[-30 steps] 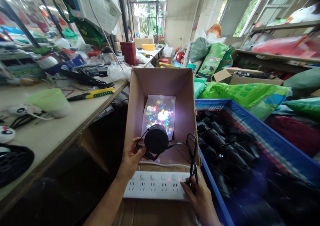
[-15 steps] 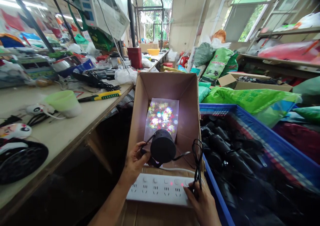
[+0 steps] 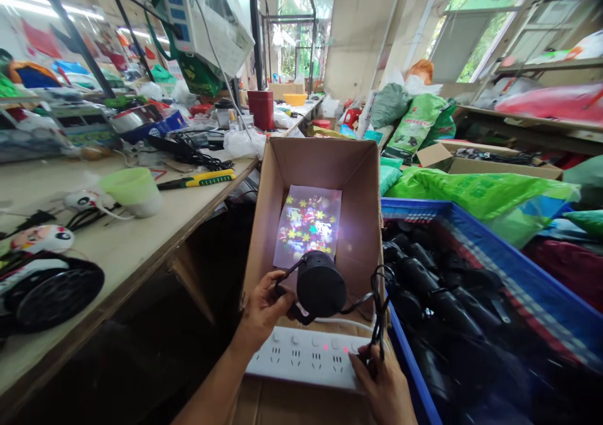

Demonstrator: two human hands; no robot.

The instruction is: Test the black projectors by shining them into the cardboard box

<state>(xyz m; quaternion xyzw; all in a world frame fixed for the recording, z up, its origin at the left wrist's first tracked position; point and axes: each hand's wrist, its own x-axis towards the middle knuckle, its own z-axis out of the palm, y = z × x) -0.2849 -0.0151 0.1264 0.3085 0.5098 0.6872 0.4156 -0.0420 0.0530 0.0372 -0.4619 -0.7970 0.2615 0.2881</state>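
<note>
A round black projector lamp [image 3: 322, 285] faces away from me inside an open cardboard box [image 3: 323, 158]. My left hand [image 3: 264, 306] is closed on the lamp's bracket at its left side. Patterned light with yellow snowflake shapes falls on a white sheet of paper [image 3: 288, 244] at the back of the box. In front lies a white power strip [image 3: 301, 375] with two red lights lit. At its right end, my right hand [image 3: 384, 378] pinches the black cord [image 3: 378, 315]; the fingers hide its plug, and I cannot tell how far it sits in a socket.
To the right, a blue crate [image 3: 421, 375] holds several black lamp housings [image 3: 438, 293]. The workbench [image 3: 188, 224] at left carries a pale green cup [image 3: 132, 193], a yellow-handled tool [image 3: 207, 179] and cables. Green bags [image 3: 471, 186] lie behind the crate.
The lamp has shifted slightly right and down in my left hand. The light pattern went from blurred colour spots to sharper snowflake shapes. My right hand stays at the strip.
</note>
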